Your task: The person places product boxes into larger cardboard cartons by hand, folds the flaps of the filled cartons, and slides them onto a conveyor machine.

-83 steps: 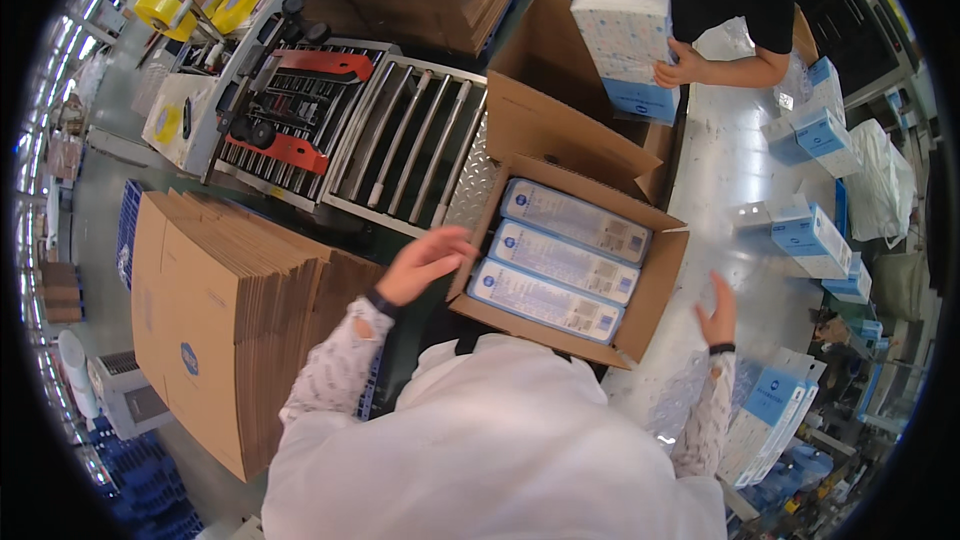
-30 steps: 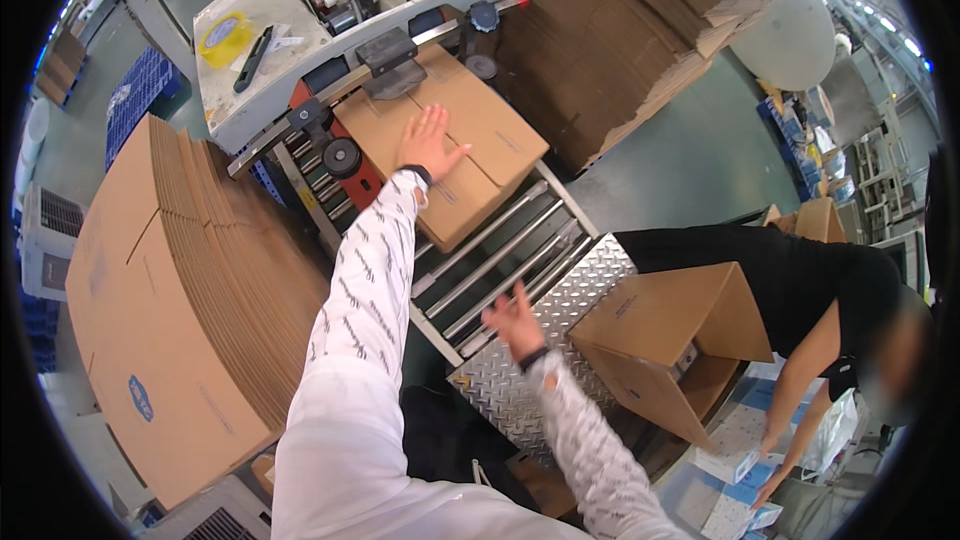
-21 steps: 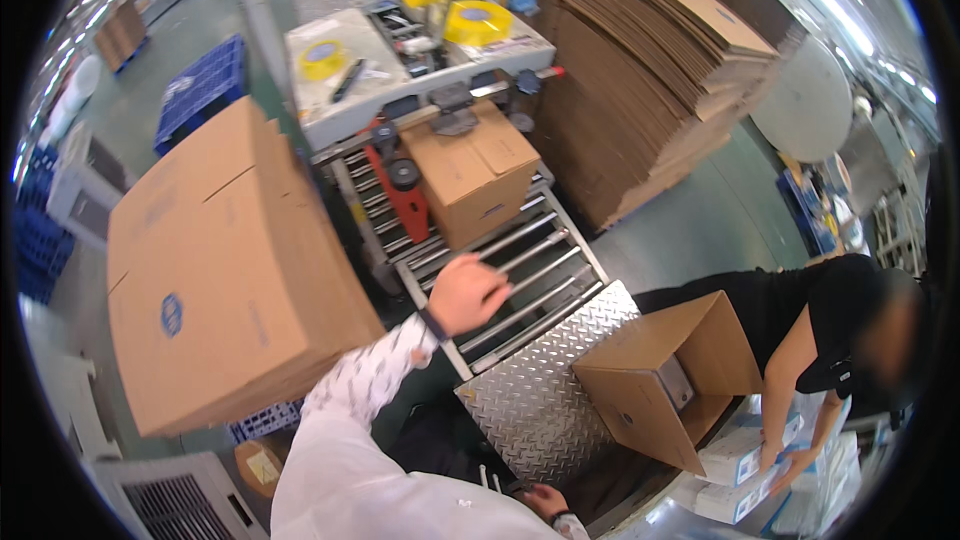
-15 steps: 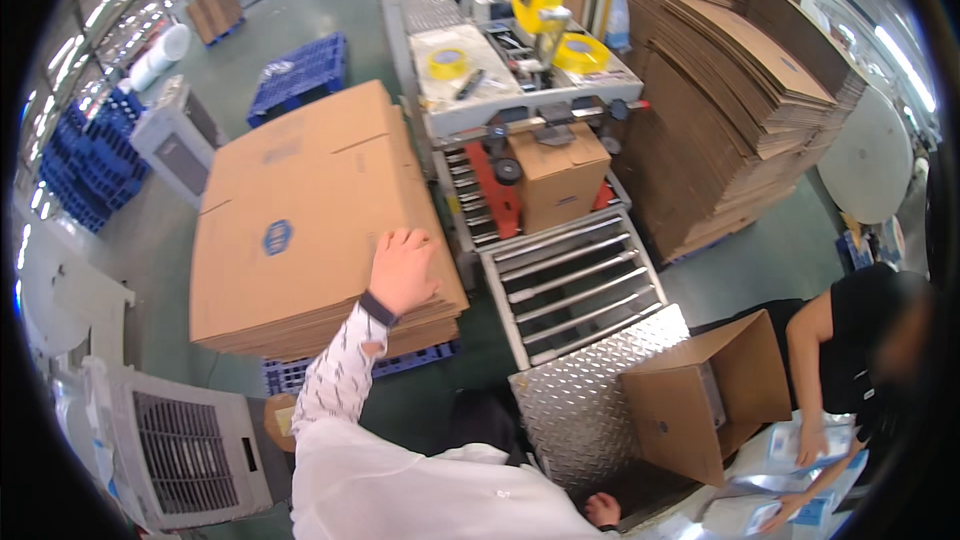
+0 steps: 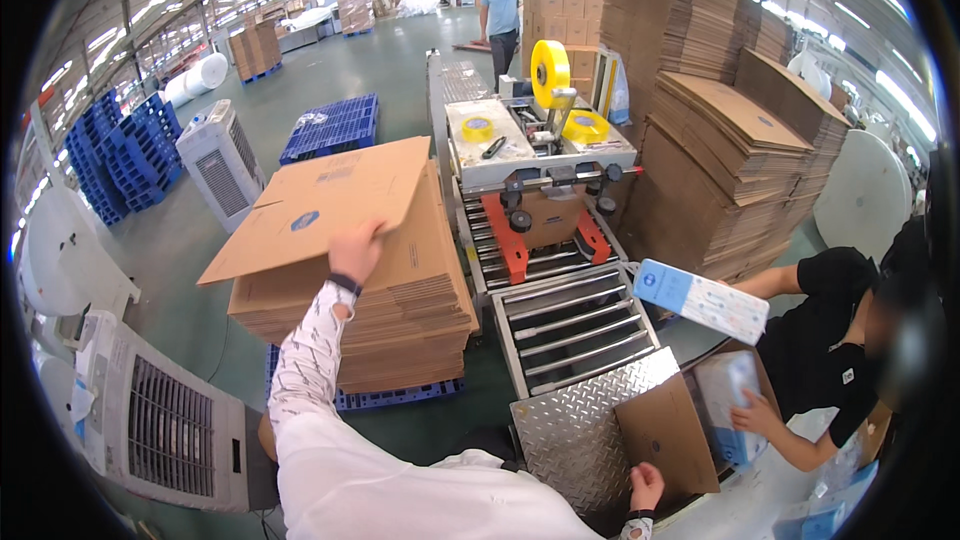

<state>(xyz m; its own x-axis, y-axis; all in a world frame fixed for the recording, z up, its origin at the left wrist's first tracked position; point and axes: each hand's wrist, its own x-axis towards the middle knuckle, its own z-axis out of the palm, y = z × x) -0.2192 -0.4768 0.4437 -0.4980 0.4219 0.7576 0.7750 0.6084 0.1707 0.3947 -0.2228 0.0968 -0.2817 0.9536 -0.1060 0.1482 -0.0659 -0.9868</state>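
My left hand (image 5: 355, 252) is closed on the near right edge of a flattened cardboard box (image 5: 345, 202), the top one of a tall stack (image 5: 400, 340). That sheet is lifted and tilted off the stack, with a gap beneath its near edge. Low on the right, my right hand (image 5: 647, 487) has its fingers loosely curled, and I see nothing in them. It is beside the flap of an open carton (image 5: 665, 430) standing on a diamond-plate metal surface (image 5: 560, 420). A co-worker's hands hold a blue-and-white pack (image 5: 700, 300) above the carton and another pack (image 5: 728, 400) inside it.
Ahead, a roller conveyor (image 5: 570, 320) leads into a taping machine (image 5: 540, 165) with a carton (image 5: 550, 215) in it. More flattened boxes (image 5: 700, 180) are stacked at the right. An air cooler (image 5: 170, 420) stands at the left, and a blue pallet (image 5: 330, 128) lies beyond the stack.
My left hand has gripped and raised the top sheet. The carton has moved deeper into the taping machine. The co-worker has raised one pack and put another into the open carton. My view has tilted up.
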